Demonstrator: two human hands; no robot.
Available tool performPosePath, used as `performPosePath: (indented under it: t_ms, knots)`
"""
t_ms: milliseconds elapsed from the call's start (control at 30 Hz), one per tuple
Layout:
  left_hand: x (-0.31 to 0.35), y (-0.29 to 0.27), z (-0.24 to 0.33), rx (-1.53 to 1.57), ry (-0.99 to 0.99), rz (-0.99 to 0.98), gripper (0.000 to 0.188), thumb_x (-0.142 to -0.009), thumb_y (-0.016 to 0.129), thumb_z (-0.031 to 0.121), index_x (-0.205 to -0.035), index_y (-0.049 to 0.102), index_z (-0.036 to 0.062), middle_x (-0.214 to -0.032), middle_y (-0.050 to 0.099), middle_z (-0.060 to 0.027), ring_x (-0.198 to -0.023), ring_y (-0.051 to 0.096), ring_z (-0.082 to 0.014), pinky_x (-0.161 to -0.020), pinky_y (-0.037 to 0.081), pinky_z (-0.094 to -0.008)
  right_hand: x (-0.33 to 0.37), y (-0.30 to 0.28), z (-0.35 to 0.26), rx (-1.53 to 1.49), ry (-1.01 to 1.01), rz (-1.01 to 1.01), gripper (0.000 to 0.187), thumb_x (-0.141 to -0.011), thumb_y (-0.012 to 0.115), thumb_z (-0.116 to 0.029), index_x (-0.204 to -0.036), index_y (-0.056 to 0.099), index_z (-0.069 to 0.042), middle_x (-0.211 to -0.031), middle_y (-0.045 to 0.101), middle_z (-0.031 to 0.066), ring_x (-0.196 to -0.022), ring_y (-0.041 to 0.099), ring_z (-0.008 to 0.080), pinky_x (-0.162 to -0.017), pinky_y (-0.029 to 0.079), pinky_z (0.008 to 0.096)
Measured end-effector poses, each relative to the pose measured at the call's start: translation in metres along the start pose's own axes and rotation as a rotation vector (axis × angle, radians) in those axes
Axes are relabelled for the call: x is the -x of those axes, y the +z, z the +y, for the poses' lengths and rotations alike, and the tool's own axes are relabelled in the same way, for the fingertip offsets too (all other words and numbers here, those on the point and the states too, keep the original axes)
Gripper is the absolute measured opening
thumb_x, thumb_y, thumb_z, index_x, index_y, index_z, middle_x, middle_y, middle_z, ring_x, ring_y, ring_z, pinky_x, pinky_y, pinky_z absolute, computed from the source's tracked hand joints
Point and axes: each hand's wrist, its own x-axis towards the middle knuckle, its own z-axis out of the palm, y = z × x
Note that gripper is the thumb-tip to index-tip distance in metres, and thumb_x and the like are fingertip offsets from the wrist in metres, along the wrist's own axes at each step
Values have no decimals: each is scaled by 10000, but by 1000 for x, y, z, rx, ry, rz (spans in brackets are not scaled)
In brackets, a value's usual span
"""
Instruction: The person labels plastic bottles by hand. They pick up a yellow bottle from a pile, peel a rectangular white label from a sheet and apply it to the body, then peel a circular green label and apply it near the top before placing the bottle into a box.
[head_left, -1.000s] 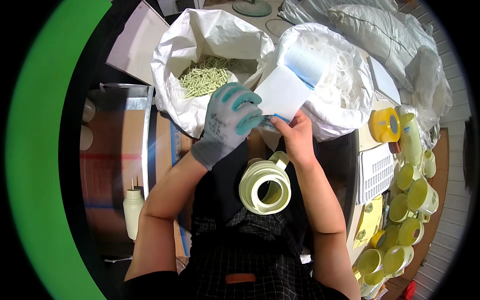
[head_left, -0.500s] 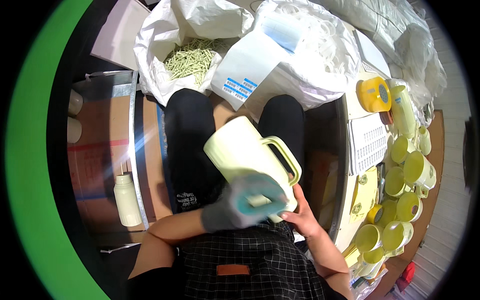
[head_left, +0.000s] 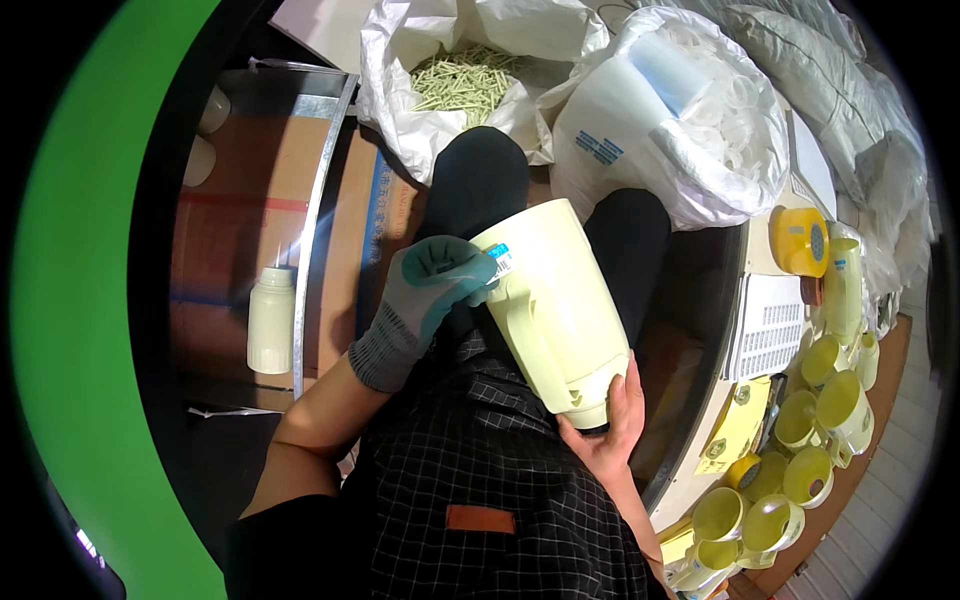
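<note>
A pale yellow-green jug [head_left: 572, 290] lies tilted over my lap, its handle [head_left: 527, 345] on the left side and its narrow end toward me. My bare right hand [head_left: 612, 425] is wrapped round that narrow end. On my left hand [head_left: 440, 285] is a grey and teal glove; its thumb and fingers pinch a small blue and white sticker [head_left: 499, 261] against the jug's wall near the wide end. Whether the sticker is fully stuck down cannot be seen.
Ahead stand a white sack of small pale green sticks [head_left: 465, 85] and a sack of translucent rings [head_left: 735, 120]. A sheet of blue labels [head_left: 600, 147] lies against the second sack. Several pale cups [head_left: 845, 405] crowd the right-hand table. One pale bottle [head_left: 271, 325] is at left.
The jug has been turned, bringing its handle to the left. My left hand has moved from the narrow end to near the wide end, now with a sticker. The view has shifted.
</note>
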Motion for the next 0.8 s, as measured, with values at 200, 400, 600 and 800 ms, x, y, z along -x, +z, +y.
performPosePath:
  t_ms: [200,400,600,800]
  knots:
    - [1,-8,-1,-783,81,101,326,-921,818,220,-1122,693,-4,-973,730,-68,-843,676,-152,-759,557,-310,-5,-5,1,-10,-1,10,1108,-652,932,-169,-1619,394,-144,-1545,471,365,-1215,640,497,-977,542,497]
    - [17,-16,-76,-212,250,-78,554,-1131,517,338,-1553,398,0,-1417,590,-185,-1241,628,-252,-1042,519,-376,-84,-55,17,-728,195,177,1018,-873,756,-611,-1585,398,22,-1579,480,244,-1390,548,345,-1144,443,459]
    - [38,-15,-20,-1323,172,-376,273,-920,766,271,-1071,792,44,-1001,759,-220,-965,745,-391,-962,551,-455,-194,16,34,-87,357,-47,411,-868,763,-460,-1058,770,-95,-1060,760,143,-1000,722,369,-878,567,481]
    - [3,76,-31,-1439,902,-581,525,-880,730,205,-1376,613,82,-1535,502,-235,-1499,317,-504,-1238,155,-659,-189,77,61,-321,130,267,314,-932,741,-356,-1081,781,-82,-1079,759,151,-1057,704,377,-953,552,444]
